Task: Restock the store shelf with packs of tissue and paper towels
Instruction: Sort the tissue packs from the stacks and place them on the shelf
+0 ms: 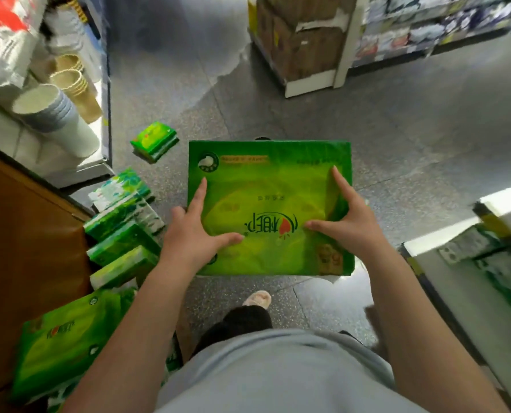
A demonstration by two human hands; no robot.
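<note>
I hold a large flat green tissue pack [266, 180] out in front of me above the floor, its printed face up. My left hand [193, 231] grips its left edge, thumb on top and index finger straight along the side. My right hand [346, 222] grips the right edge the same way. The remaining fingers are hidden under the pack. Several smaller green tissue packs [120, 222] lie piled on the floor at the left, and another large green pack [66, 347] lies at the lower left.
One small green pack [154, 140] lies alone on the grey floor. A shelf with stacked paper cups [54, 114] is at the left, beside a brown carton [25, 248]. A white shelf [471, 263] holding green packs stands at the right. Cardboard boxes [302, 46] stand across the aisle.
</note>
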